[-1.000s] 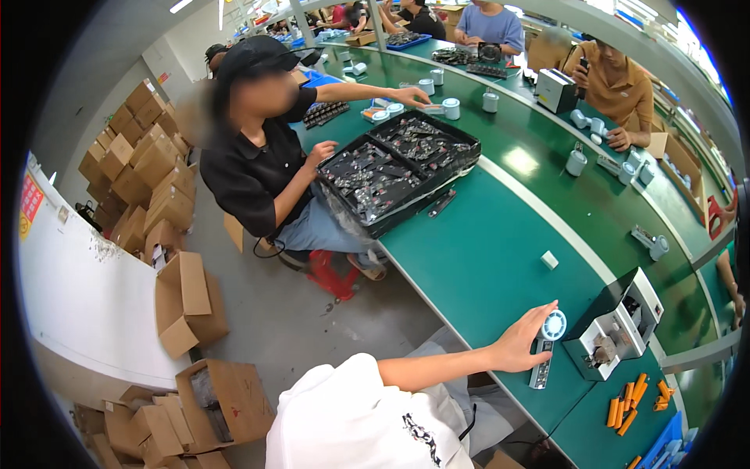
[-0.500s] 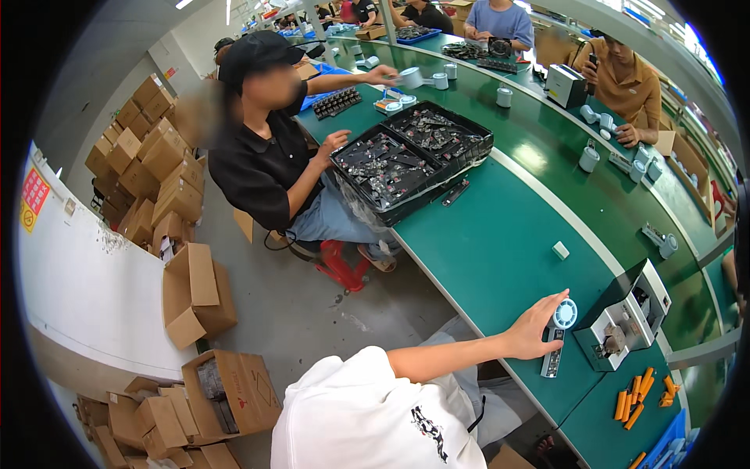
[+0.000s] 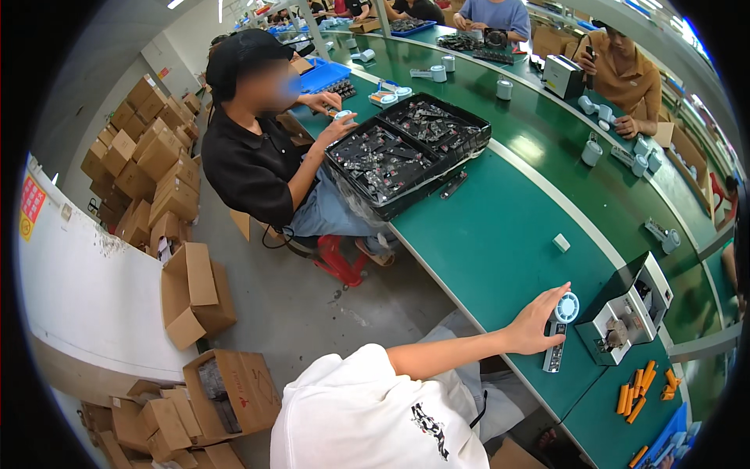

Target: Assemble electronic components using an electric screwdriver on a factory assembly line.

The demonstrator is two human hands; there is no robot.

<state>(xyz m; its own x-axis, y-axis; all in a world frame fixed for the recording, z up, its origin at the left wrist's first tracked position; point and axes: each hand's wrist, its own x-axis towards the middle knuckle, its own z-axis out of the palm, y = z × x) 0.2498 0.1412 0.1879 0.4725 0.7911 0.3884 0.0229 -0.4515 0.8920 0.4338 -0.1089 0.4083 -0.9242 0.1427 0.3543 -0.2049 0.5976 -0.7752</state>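
My left hand [image 3: 536, 324] reaches over the green bench [image 3: 500, 258] at the right, its fingers along the left side of a small handheld fan [image 3: 566, 306] and its thumb against the handle. The fan has a light blue round head. Its handle [image 3: 554, 356] is open, with dark inner parts showing, and points toward the bench's near edge. Just right of the fan stands a silver and black benchtop device [image 3: 619, 324]. My right hand is out of view.
Orange cylindrical pieces [image 3: 627, 400] and a blue tray [image 3: 664, 444] lie at the near right. A small white block [image 3: 561, 243] sits farther up the bench. A black divided tray [image 3: 383, 160] holds circuit boards beside a co-worker [image 3: 254, 156]. A green conveyor [image 3: 539, 144] carries fan parts.
The co-worker in black has drawn an arm back from the conveyor and now holds a light blue and orange fan in both hands. My left hand stays almost still at the fan.
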